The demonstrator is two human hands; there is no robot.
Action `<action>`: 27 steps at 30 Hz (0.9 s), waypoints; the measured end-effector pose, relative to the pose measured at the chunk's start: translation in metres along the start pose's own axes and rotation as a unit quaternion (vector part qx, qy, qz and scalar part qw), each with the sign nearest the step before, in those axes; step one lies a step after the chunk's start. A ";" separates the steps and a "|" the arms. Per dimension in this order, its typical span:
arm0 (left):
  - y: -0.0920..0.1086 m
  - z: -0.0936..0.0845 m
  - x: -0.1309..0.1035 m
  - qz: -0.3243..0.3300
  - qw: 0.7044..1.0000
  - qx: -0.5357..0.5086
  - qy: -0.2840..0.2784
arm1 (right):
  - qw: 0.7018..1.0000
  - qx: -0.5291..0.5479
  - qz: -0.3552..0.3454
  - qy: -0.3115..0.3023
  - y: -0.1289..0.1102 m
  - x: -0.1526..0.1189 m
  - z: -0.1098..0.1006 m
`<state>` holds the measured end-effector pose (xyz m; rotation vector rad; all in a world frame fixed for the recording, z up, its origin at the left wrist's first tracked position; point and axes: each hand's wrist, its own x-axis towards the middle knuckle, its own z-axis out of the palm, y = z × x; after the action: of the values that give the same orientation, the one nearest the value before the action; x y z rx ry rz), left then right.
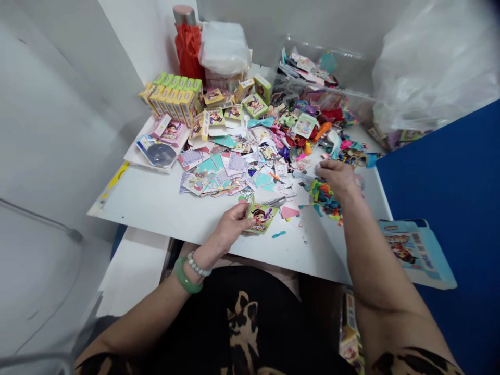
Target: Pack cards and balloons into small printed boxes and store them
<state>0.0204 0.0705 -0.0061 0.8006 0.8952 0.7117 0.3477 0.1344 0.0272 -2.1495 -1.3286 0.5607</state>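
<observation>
My left hand [233, 225] grips a small green cartoon-printed box [261, 217] near the table's front edge, thumb on its printed face. Over the right side of the table, my right hand [336, 176] has its fingers drawn together in a pinch; whatever is between the fingertips is too small to make out. Just below that hand lies a heap of small multicoloured rubbery pieces [326, 197]. Scissors [279, 200] lie partly behind the green box. Printed cards [219, 169] spread in a loose pile beyond my left hand, and plastic trinkets [300, 127] are heaped beyond my right.
Upright yellow and green boxes [174, 99] stand in rows at the back left, beside a red-wrapped bottle [187, 47]. A clear bin [324, 86] sits at the back. Plastic bags [433, 73] bulge over the right side, by a blue partition [449, 172] holding a light-blue pouch [420, 252].
</observation>
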 end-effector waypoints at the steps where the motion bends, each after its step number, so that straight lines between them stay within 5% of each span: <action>1: -0.001 -0.001 0.001 0.002 1.000 0.001 0.001 | 0.999 0.048 -0.007 0.003 -0.004 -0.013 -0.002; 5: -0.004 -0.002 0.000 0.003 1.000 -0.006 -0.005 | 0.975 0.217 -0.047 0.001 -0.032 -0.077 0.002; 11: -0.005 0.003 -0.011 0.010 0.999 -0.030 -0.006 | 0.977 0.162 -0.132 0.052 -0.067 -0.144 0.032; 18: -0.009 0.004 -0.019 0.041 0.999 -0.019 -0.021 | 0.952 0.032 -0.305 -0.012 -0.074 -0.156 0.045; 21: -0.014 0.003 -0.020 0.052 0.998 -0.005 -0.029 | 0.927 -0.054 -0.360 -0.090 -0.077 -0.156 0.039; 27: -0.016 -0.002 -0.024 0.043 0.998 0.006 -0.034 | 0.916 -0.041 -0.352 -0.187 -0.082 -0.151 0.019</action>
<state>0.0108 0.0433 -0.0105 0.8740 0.8084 0.7502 0.2164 0.0320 0.0750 -1.4852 -2.2183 0.6260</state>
